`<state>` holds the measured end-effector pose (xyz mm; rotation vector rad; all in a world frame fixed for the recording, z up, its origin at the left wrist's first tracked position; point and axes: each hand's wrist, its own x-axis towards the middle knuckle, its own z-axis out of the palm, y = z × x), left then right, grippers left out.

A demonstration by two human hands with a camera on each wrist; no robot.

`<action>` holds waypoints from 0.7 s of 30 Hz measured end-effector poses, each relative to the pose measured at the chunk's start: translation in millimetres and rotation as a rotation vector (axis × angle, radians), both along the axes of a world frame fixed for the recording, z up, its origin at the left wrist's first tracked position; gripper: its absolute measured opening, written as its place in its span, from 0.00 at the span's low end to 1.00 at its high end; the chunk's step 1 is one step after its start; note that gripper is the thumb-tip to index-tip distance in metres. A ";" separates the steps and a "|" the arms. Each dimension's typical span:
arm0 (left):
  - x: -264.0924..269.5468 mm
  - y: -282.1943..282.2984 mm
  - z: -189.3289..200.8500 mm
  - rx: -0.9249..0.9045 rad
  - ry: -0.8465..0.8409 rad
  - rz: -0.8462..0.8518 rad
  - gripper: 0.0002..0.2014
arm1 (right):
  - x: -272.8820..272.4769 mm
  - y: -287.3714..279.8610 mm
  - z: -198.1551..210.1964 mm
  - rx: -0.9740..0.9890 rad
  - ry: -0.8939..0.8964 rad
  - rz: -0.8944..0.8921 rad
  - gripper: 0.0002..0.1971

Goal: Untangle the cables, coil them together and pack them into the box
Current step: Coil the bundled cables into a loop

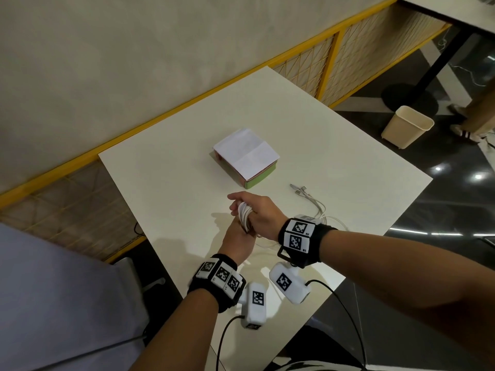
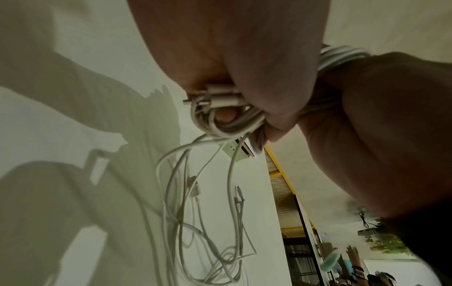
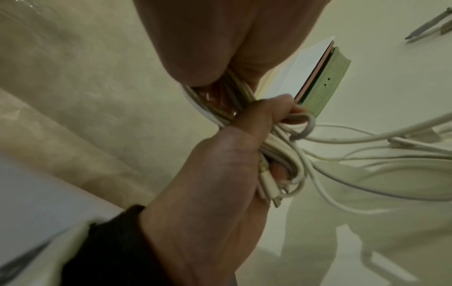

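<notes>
Several thin white charging cables (image 1: pixel 245 214) are already wound into a small coil, and this coil sits between both hands above the white square bench (image 1: pixel 334 145). The left hand (image 1: pixel 238 241) is closed around the lower part of the coil, its fingers curled over the loops and over a few plug ends, as the wrist views show. The right hand (image 1: pixel 257 210) grips the upper part of the same coil, with the fingers bent around the strands. So the untangling seems mostly done and the coiling is in progress, but it is not finished: long loose tails of the cables (image 1: pixel 318 210) lie on the bench to the right of the hands, and their metal plugs (image 1: pixel 298 189) rest near the box. The small cardboard box with a green side and a white paper flap on top (image 1: pixel 247 158) stands further back on the bench, apart from the hands, and nothing is packed in it as far as I can see; its inside is hidden by the flap. What remains, in my judgement, is to wind in the loose tails, then to lift the flap and put the bundle inside.
</notes>
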<state>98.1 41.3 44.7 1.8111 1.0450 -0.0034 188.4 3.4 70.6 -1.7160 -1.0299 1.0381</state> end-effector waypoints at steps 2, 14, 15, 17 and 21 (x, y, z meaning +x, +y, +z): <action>0.6 2.5 -3.4 -0.017 -0.007 0.012 0.06 | 1.7 -0.3 0.8 0.000 0.022 -0.003 0.30; -4.9 1.8 -3.0 -0.334 -0.149 0.185 0.03 | 2.7 8.2 0.2 -0.010 0.048 0.047 0.31; -5.5 2.2 -3.9 -0.350 -0.170 0.194 0.07 | 3.5 8.6 1.6 -0.017 0.031 0.066 0.32; -6.4 2.3 -2.2 -0.386 -0.223 0.206 0.10 | 7.7 11.8 6.3 -0.051 -0.024 0.104 0.32; -10.8 6.2 -4.6 -0.469 -0.403 0.286 0.13 | 25.0 15.9 13.9 -0.156 -0.077 0.219 0.37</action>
